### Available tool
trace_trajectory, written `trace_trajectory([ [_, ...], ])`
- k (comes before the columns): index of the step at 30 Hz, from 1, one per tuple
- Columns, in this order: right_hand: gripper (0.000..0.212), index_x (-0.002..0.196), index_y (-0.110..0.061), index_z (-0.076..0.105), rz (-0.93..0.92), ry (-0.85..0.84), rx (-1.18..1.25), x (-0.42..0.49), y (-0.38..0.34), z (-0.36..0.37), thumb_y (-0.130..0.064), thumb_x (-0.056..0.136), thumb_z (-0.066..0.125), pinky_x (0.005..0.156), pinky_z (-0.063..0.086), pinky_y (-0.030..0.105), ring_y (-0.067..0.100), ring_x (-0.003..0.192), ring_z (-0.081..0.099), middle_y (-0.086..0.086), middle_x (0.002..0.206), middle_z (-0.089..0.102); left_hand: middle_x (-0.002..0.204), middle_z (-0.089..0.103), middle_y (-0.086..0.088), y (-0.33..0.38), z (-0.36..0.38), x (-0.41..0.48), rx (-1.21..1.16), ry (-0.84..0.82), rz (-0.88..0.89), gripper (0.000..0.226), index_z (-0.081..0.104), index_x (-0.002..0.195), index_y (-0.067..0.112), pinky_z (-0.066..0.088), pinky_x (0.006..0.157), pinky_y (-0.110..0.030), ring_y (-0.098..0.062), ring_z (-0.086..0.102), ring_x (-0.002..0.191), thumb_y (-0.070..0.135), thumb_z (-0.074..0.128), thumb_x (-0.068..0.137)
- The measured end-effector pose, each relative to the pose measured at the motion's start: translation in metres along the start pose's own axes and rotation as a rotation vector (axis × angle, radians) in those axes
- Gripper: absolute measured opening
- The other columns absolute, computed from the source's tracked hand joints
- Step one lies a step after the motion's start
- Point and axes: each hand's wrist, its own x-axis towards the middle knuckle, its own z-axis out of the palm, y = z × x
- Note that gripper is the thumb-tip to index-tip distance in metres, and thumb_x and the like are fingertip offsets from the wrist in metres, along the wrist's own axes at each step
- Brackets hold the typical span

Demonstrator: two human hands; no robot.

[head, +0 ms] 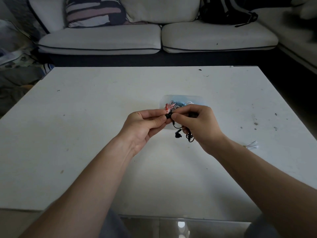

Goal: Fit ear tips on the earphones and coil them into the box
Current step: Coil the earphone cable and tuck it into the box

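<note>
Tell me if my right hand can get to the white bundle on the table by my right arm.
Probably, but not freely: the white bundle lies uncovered on the table, yet the right hand is gripping the black earphones with the left hand.

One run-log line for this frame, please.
ear-tip fitting | left hand pinches black earbud | right hand grips black earphones | box holds coloured earphones
</note>
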Motion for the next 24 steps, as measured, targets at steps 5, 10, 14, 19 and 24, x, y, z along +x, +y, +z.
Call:
trace_trajectory([
  [5,0.003,0.085,-0.009,0.077,0.002,0.025,-0.006,-0.0006,0.0029,0.0027,-0.007,0.085,0.075,0.053,0.040,0.031,0.018,0.055,0.046,0.016,0.072,0.068,0.081,0.076,-0.012,-0.0017,-0.0008,0.0008,0.005,0.006,0.005,0.018,0.070,0.087,0.002,0.059,0.075,-0.021,-0.020,0.075,0.076,-0.014,0.062,0.084],
  [10,0.002,0.083,-0.009,0.076,0.016,0.067,0.010,-0.0026,0.0059,0.0060,-0.007,0.084,0.076,0.052,0.042,0.029,0.017,0.054,0.047,0.009,0.067,0.067,0.081,0.076,-0.013,-0.0039,-0.0004,0.0021,0.022,0.019,0.007,0.018,0.071,0.087,0.002,0.059,0.074,-0.021,-0.021,0.075,0.077,-0.014,0.063,0.084],
  [14,0.003,0.084,-0.010,0.076,0.026,0.053,0.027,-0.0034,0.0061,0.0058,-0.007,0.085,0.076,0.053,0.041,0.029,0.021,0.057,0.047,0.008,0.068,0.066,0.081,0.076,-0.012,-0.0028,-0.0019,0.0022,0.037,0.018,0.009,0.018,0.071,0.086,0.003,0.059,0.073,-0.020,-0.021,0.075,0.077,-0.013,0.064,0.084],
  [19,0.004,0.089,-0.007,0.076,0.000,0.011,0.035,-0.0015,0.0028,0.0027,-0.005,0.086,0.074,0.052,0.041,0.027,0.021,0.057,0.046,0.007,0.067,0.064,0.079,0.076,-0.010,-0.0006,-0.0024,0.0012,0.064,0.008,0.046,0.017,0.070,0.088,0.004,0.059,0.073,-0.020,-0.019,0.075,0.076,-0.012,0.064,0.084],
  [24,0.004,0.089,-0.005,0.076,-0.010,-0.021,0.048,-0.0011,0.0014,0.0000,-0.004,0.087,0.073,0.052,0.041,0.027,0.021,0.058,0.047,0.005,0.065,0.062,0.078,0.076,-0.010,0.0009,-0.0041,0.0014,0.115,-0.011,0.077,0.018,0.071,0.087,0.007,0.058,0.071,-0.019,-0.018,0.075,0.075,-0.009,0.066,0.084],
])
